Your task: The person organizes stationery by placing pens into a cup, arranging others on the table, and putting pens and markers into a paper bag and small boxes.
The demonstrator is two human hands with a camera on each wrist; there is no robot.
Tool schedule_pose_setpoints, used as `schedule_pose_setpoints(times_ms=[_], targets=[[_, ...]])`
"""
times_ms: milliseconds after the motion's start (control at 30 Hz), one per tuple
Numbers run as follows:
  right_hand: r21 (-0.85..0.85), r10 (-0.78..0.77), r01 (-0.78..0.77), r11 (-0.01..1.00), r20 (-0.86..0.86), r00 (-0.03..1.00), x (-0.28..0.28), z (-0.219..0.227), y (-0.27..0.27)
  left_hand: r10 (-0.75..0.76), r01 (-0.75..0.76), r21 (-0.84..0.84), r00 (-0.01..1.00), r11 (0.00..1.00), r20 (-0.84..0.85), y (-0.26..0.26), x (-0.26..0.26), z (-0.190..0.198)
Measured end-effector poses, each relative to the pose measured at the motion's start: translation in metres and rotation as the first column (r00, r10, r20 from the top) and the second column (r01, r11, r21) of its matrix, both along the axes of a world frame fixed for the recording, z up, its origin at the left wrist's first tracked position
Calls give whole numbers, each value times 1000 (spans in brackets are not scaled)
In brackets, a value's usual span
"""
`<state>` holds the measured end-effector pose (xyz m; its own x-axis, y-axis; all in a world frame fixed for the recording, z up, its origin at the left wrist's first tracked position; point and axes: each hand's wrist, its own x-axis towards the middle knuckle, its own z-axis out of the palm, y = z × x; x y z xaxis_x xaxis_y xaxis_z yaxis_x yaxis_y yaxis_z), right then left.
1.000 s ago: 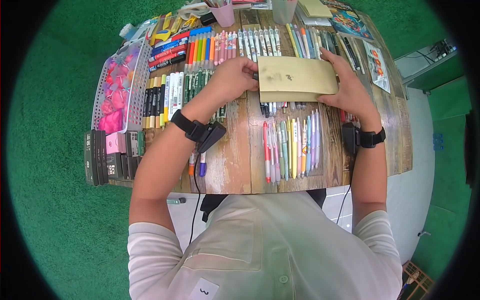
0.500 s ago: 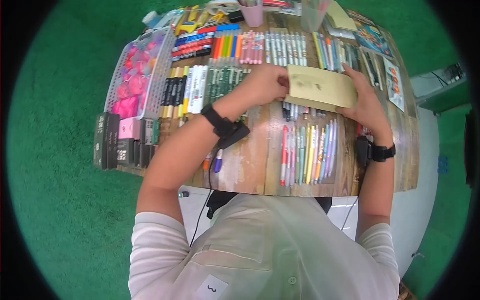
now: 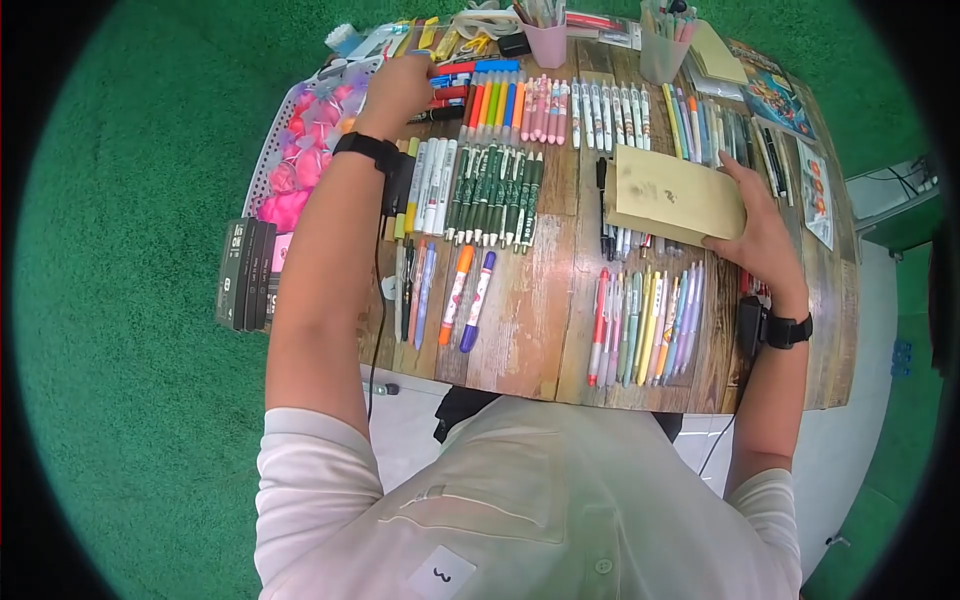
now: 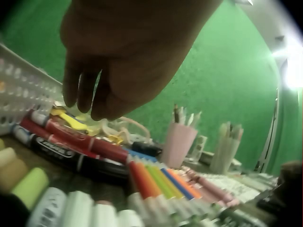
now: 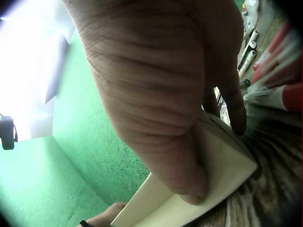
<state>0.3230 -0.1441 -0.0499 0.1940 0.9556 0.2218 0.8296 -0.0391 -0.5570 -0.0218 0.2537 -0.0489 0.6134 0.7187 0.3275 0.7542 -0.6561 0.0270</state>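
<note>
My right hand grips the right end of a tan folded paper piece, fingers at its far edge and thumb at its near edge. In the right wrist view, the thumb presses against the paper's cream-coloured face. Several pens lie partly hidden beneath the paper, and a black pen shows by its left edge. At the far left, my left hand reaches over thick red markers and a black marker beside the basket. Its fingers point downward in the left wrist view, with nothing seen between them.
A white perforated basket of pink items stands left, dark boxes in front of it. Rows of green pens, coloured markers and pastel pens cover the wooden table. Pen cups stand at the back.
My left hand has let go of the paper's left edge and moved far left to the thick markers. The right hand keeps its hold. The head view has shifted leftward.
</note>
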Motion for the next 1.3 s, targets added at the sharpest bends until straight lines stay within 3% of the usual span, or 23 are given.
schedule_pose_setpoints(times_ms=[33, 100, 300, 500, 733, 867, 967, 1000, 1067, 1100, 1233, 1300], targets=[[-4, 2, -2, 1000, 3, 1000, 1, 0, 0, -1, 1, 4, 1000, 1000, 1, 3, -3, -3], [4, 0, 0, 1000, 6, 1000, 1, 0, 0, 51, -63, -34, 959, 997, -277, 6, -7, -10], [21, -4, 3, 1000, 24, 1000, 2, -1, -1, -45, 67, 62, 950, 996, -310, 13, -10, -24], [21, 0, 0, 1000, 22, 1000, 2, 0, -1, -64, 85, 34, 910, 996, -409, 17, -10, -19], [23, 22, -22, 999, -17, 1000, 1, 2, -3, -115, 128, 3, 904, 992, -411, 23, -8, -1], [28, 8, -8, 1000, -12, 1000, 6, -3, -6, -148, 130, -86, 956, 988, -252, -17, 2, 37], [33, 34, -33, 999, -24, 999, 5, -1, -4, -283, 271, -256, 959, 928, -8, -42, 12, 45], [28, 24, -23, 999, -28, 999, 6, -2, -5, -293, 280, -262, 956, 924, -11, -52, 15, 44], [26, 34, -34, 999, -31, 999, 7, -4, -5, -362, 356, -464, 929, 811, 81, -83, 24, 45], [24, 30, -29, 999, -33, 999, 7, -4, -5, -429, 406, -490, 901, 772, 70, -98, 28, 47], [16, 39, -39, 999, -42, 998, 7, -3, -5, -483, 446, -527, 872, 723, 75, -146, 51, 30], [3, 36, -35, 999, -40, 999, 7, -4, -5, -504, 484, -591, 851, 645, 146, -168, 65, 26]])
